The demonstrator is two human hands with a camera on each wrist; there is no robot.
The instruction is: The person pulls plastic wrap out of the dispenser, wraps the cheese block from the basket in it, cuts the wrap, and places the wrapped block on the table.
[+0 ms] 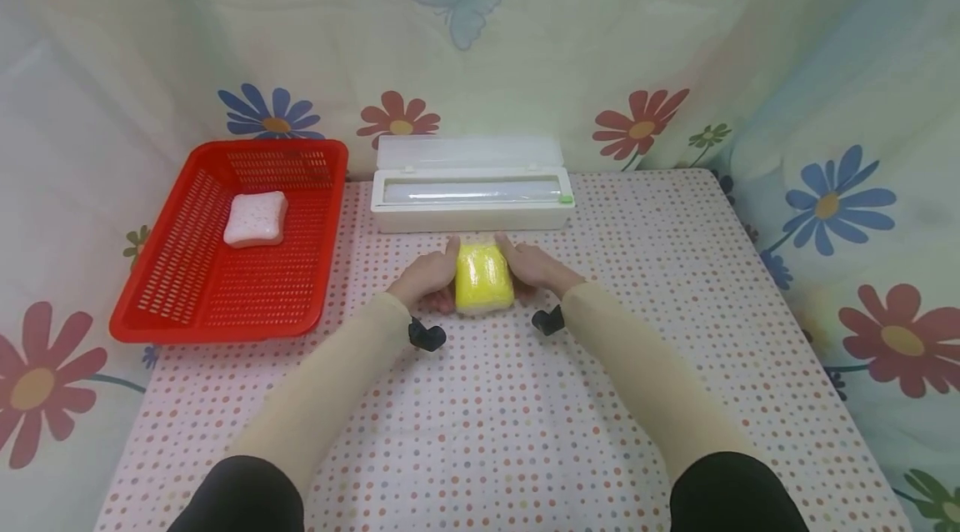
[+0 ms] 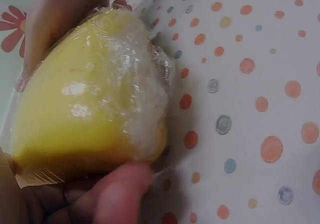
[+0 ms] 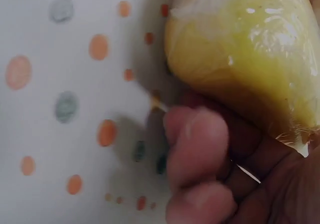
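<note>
A yellow sponge-like block (image 1: 483,278) wrapped in shiny clear cling film sits at the middle of the table. My left hand (image 1: 431,273) holds its left side, and my right hand (image 1: 536,265) its right side, with the thumbs along the far edge. The left wrist view shows the film (image 2: 142,84) bunched and wrinkled over the near end of the block. Curled fingers (image 2: 122,194) lie beneath its side there. In the right wrist view, the fingers (image 3: 197,139) of the right hand bend in under the wrapped block (image 3: 250,44).
Just behind the hands stands a white cling film dispenser (image 1: 472,221), lid raised, with a film roll (image 1: 472,193) inside. A red plastic basket (image 1: 330,265) at the left holds a pale pink block (image 1: 257,219). A floral curtain (image 1: 540,32) hangs behind the dotted tablecloth (image 1: 480,432).
</note>
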